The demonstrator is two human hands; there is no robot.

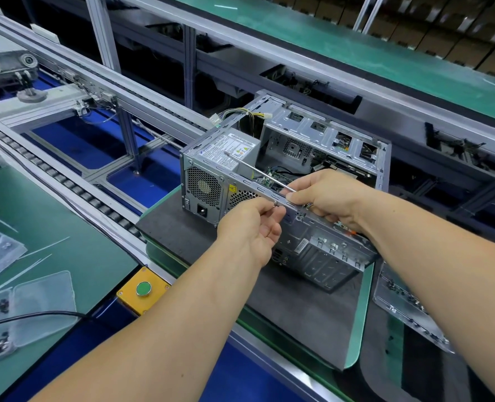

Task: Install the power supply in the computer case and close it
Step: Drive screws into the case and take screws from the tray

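Two hands meet over the rear edge of the open computer case (pixel 321 250), which lies on its side on a dark mat (pixel 304 314) on the green pallet (pixel 362 311). The power supply (pixel 226 158) sits in the case's near left corner, fan grille facing out. The left hand (pixel 250 233) pinches what looks like a small screw (pixel 274 203) between thumb and fingertips. The right hand (pixel 324 195) has its fingers curled around a screwdriver (pixel 258 169), whose shaft slants over the power supply's label.
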